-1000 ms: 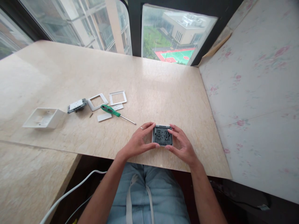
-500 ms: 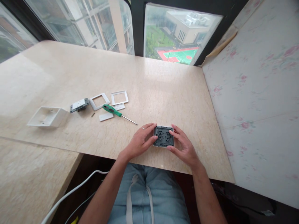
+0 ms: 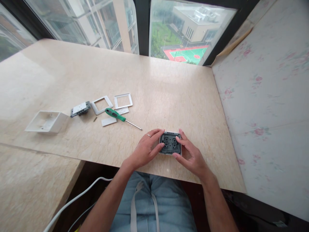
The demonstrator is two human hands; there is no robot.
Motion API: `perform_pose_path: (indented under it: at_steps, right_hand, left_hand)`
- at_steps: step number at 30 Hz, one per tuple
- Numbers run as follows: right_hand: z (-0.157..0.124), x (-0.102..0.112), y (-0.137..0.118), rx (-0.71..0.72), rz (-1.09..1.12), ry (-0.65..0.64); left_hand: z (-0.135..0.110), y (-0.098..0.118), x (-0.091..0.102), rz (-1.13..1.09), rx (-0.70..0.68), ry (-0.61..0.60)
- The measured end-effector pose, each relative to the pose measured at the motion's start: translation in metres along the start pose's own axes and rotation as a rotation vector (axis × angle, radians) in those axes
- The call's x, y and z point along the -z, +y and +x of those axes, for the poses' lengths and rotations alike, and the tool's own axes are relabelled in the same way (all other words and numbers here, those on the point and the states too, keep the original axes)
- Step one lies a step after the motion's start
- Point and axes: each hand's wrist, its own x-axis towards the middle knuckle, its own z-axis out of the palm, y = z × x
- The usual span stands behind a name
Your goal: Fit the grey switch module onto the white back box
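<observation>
A grey switch module (image 3: 170, 143) with two dark rocker mechanisms lies face up near the front edge of the beige marble table (image 3: 154, 87). My left hand (image 3: 145, 149), a ring on one finger, grips its left side. My right hand (image 3: 190, 154) grips its right side, with one fingertip pressing on the right mechanism. Both hands are closed round the module.
To the left lie a green-handled screwdriver (image 3: 115, 114), two white square frames (image 3: 101, 104) (image 3: 123, 100), white cover pieces (image 3: 108, 121), a second grey and white switch module (image 3: 80, 109), a small screw (image 3: 95, 119) and a white back box (image 3: 45, 121). A floral wall (image 3: 265, 106) stands at the right. A white cable (image 3: 79, 193) hangs below the table.
The view has shifted a little. My right hand's finger has moved further onto the module's right mechanism; both hands keep their hold on it.
</observation>
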Motion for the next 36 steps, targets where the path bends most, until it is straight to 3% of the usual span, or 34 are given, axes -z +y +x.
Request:
perform_pose_path:
  at_steps: [24,36]
  right_hand:
    - [-0.0001,0.0016,-0.0013,-0.044,-0.018,-0.008]
    - [-0.0022,0.0007,0.0011,-0.063,0.072,0.011]
  left_hand:
    - [-0.0035,0.0042,-0.0018,-0.014,0.051,0.027]
    - [-0.0045,-0.0019,-0.0039,-0.025,0.0,0.068]
